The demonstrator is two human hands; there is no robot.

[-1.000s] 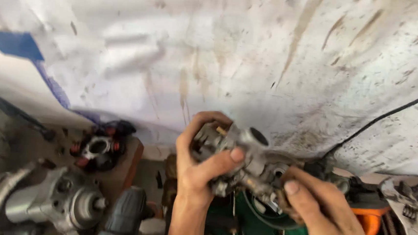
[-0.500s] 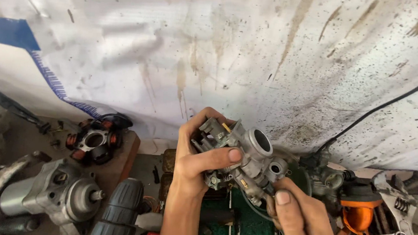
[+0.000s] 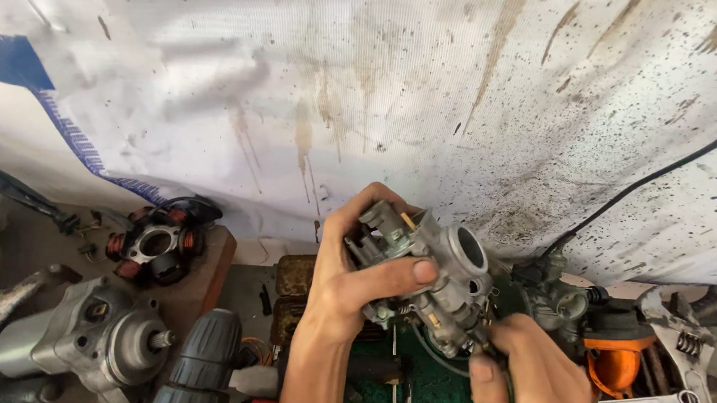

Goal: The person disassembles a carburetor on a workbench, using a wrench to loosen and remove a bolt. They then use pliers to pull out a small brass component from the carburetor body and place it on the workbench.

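Two hands are working one grey metal carburetor (image 3: 433,278), held up in the air over a cluttered bench, in front of a stained white sheet (image 3: 383,85).

Left hand (image 3: 353,285) is coming up from below, forearm near vertical, fingers wrapping behind the carburetor's left side and thumb pressing across its front. It is gripping the part firmly.

Right hand (image 3: 535,378) is sitting lower right, palm turned away from the camera, fingers curling narrow at the carburetor's bottom edge. Thumb and forefinger are pinching near the underside; cannot tell whether they are gripping a small tool or just touching the body.

Carburetor is tilting, round bore facing up and right.

Nearby on the bench: a copper-wound coil ring (image 3: 156,242) at left, a grey motor (image 3: 84,338) below it, an orange tool (image 3: 616,363) and a wrench (image 3: 683,367) at right, a black cable (image 3: 655,176) running up the sheet.
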